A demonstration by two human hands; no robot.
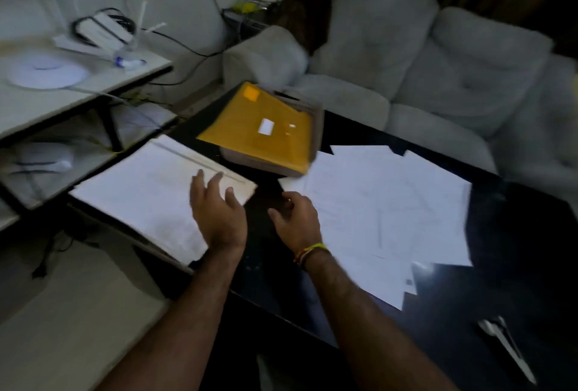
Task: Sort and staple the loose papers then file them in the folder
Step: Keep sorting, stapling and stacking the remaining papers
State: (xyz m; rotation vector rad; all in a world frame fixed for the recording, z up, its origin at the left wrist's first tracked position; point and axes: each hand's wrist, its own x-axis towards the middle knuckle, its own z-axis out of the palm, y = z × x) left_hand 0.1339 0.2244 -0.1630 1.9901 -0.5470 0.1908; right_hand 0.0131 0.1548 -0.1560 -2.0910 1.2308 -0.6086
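Dim, slightly blurred view over a black table [516,203]. The left hand [217,212] hovers above the near right corner of a white folder [150,190], fingers spread and relaxed, holding nothing; contact with the folder cannot be told. The right hand [295,218] is over bare table between the folder and the loose papers [391,212], fingers loosely curled, nothing in them. The papers lie fanned and overlapping on the table's right half. A yellow envelope [266,131] rests on a brown stack behind both hands. A grey sofa [438,71] stands beyond the table.
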